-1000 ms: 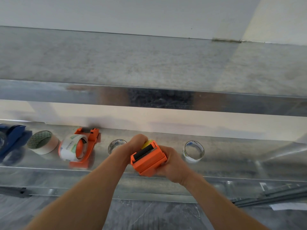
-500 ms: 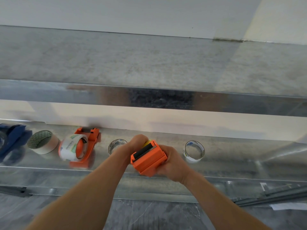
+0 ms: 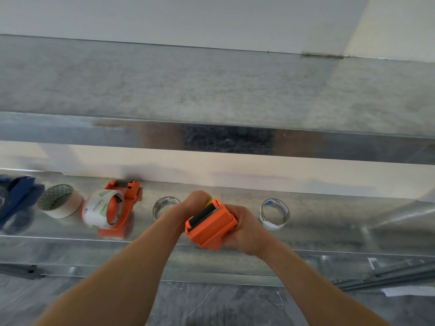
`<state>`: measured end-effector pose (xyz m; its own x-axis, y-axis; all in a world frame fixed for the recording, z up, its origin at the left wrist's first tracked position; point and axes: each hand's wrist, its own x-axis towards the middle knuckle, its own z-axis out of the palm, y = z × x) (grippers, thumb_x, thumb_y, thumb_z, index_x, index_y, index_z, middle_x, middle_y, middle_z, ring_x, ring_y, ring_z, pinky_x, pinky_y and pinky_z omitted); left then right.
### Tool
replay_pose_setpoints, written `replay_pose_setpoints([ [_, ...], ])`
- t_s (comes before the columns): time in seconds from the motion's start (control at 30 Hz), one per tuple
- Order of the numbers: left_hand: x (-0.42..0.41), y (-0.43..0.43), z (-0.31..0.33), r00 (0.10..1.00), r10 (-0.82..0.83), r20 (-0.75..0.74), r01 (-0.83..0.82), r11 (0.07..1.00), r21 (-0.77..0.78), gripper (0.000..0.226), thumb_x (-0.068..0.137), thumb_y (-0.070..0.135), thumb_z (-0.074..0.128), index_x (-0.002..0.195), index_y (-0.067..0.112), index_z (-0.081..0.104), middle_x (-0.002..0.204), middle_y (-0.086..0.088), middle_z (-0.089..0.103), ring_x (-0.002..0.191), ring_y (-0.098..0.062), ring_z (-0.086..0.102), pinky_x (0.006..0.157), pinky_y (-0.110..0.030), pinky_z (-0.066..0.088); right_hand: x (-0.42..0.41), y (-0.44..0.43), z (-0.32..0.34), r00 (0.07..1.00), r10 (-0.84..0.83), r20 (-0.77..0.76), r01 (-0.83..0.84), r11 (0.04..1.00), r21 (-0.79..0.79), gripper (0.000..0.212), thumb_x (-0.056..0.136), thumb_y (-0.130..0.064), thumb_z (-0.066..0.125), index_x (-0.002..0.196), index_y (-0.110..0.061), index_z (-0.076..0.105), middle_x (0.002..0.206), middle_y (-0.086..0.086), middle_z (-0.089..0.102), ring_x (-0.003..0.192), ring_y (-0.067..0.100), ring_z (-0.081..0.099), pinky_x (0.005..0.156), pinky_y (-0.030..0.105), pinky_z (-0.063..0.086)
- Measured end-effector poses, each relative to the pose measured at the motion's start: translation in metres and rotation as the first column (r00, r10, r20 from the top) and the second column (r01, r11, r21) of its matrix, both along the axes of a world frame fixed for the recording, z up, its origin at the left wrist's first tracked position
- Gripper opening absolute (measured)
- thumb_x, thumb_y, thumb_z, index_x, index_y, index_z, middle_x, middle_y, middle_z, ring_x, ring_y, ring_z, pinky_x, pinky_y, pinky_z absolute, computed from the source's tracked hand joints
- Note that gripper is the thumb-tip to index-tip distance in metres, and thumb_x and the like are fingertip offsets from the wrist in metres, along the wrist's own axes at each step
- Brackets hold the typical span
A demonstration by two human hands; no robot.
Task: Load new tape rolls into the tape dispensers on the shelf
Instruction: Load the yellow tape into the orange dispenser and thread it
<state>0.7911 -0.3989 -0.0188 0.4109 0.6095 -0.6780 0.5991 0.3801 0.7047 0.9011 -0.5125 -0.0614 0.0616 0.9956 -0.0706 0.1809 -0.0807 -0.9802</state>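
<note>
I hold an orange tape dispenser (image 3: 210, 225) above the front edge of the metal shelf (image 3: 329, 222). My right hand (image 3: 244, 228) grips its body from the right. My left hand (image 3: 196, 201) is closed on its far end, where a bit of yellow shows; what it pinches is hidden. A second orange dispenser (image 3: 117, 208) lies on the shelf to the left with a clear printed tape roll (image 3: 97, 209) on it. A thin clear roll (image 3: 274, 214) stands right of my hands, another (image 3: 162, 205) partly behind my left wrist.
A beige roll with a green core (image 3: 60, 201) lies further left, beside a blue dispenser (image 3: 16, 198) at the frame's left edge. An upper shelf (image 3: 211, 90) overhangs the lower one. Metal rails (image 3: 388, 274) and paper lie on the dark floor at lower right.
The dispenser and both hands have barely shifted; my left hand stays closed on its far end. Nothing on the shelf has moved.
</note>
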Motion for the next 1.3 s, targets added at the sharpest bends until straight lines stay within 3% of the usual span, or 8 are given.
replay_pose_setpoints([
  [0.47,-0.004,-0.004,0.003,1.0,-0.007,0.004,0.007,0.999,-0.043,0.033,0.099,0.015,0.036,0.068,0.013,0.046,0.068,-0.002,0.045,0.059,-0.013,0.043,0.055,-0.025,0.037,-0.002,-0.003,-0.003,0.999,0.014,0.029,-0.014,1.0,0.001,0.037,0.061,-0.014,0.081,0.091,0.003,0.067,0.077,0.001,0.061,0.075,0.01,0.052,0.072,0.034,0.051],
  [0.77,-0.004,-0.002,0.0,1.0,-0.026,0.01,0.026,0.999,0.031,0.035,0.099,0.011,0.038,0.065,0.013,0.046,0.067,-0.001,0.045,0.058,-0.011,0.043,0.054,-0.023,0.037,-0.001,-0.004,0.0,0.999,0.019,0.049,-0.021,0.999,0.03,0.027,0.066,-0.001,0.084,0.088,0.001,0.067,0.075,-0.001,0.062,0.073,0.008,0.053,0.072,0.031,0.052],
  [0.93,-0.007,0.0,-0.006,0.999,-0.041,0.015,0.041,0.999,0.036,0.04,0.095,0.0,0.038,0.057,0.011,0.036,0.06,-0.007,0.039,0.035,-0.007,0.044,0.041,-0.014,0.037,0.0,-0.003,0.0,0.997,0.019,0.073,-0.021,0.999,0.026,0.031,0.065,-0.006,0.085,0.09,0.0,0.068,0.077,0.002,0.064,0.074,0.01,0.055,0.075,0.042,0.056],
  [1.03,-0.006,0.001,-0.006,0.999,-0.033,0.02,0.033,0.999,0.012,0.037,0.097,0.007,0.039,0.06,0.011,0.043,0.061,-0.004,0.044,0.048,-0.011,0.046,0.05,-0.022,0.039,-0.001,-0.003,0.002,0.997,0.032,0.075,-0.034,0.999,0.014,0.033,0.065,-0.007,0.085,0.093,0.0,0.069,0.08,0.003,0.066,0.077,0.009,0.056,0.077,0.044,0.057],
  [1.17,0.002,0.003,-0.006,0.999,-0.027,0.028,0.023,0.991,0.135,0.028,0.095,0.006,0.042,0.068,0.007,0.052,0.063,-0.003,0.049,0.05,-0.009,0.048,0.047,-0.019,0.042,-0.001,-0.005,0.002,0.996,-0.004,0.084,0.004,1.0,0.009,0.032,0.069,-0.002,0.087,0.096,0.001,0.071,0.081,0.004,0.069,0.077,0.005,0.057,0.072,0.024,0.053],
  [1.23,0.004,0.003,-0.005,0.999,-0.016,0.049,0.008,0.988,0.157,0.021,0.093,0.006,0.039,0.081,0.006,0.056,0.069,-0.009,0.051,0.053,-0.012,0.05,0.047,-0.019,0.043,0.0,-0.007,0.0,0.988,-0.016,0.154,0.011,0.999,0.032,0.025,0.069,-0.007,0.088,0.091,-0.009,0.075,0.076,0.004,0.072,0.072,0.001,0.056,0.068,0.022,0.05],
  [1.3,0.005,0.004,-0.004,0.997,-0.026,0.072,0.014,0.986,0.169,0.023,0.09,0.01,0.039,0.082,0.009,0.06,0.076,-0.011,0.055,0.065,-0.021,0.052,0.059,-0.029,0.046,-0.002,-0.009,-0.005,0.975,-0.034,0.219,0.024,0.999,0.048,0.023,0.071,-0.008,0.087,0.077,-0.024,0.071,0.067,-0.004,0.068,0.064,-0.001,0.054,0.061,0.025,0.05],
])
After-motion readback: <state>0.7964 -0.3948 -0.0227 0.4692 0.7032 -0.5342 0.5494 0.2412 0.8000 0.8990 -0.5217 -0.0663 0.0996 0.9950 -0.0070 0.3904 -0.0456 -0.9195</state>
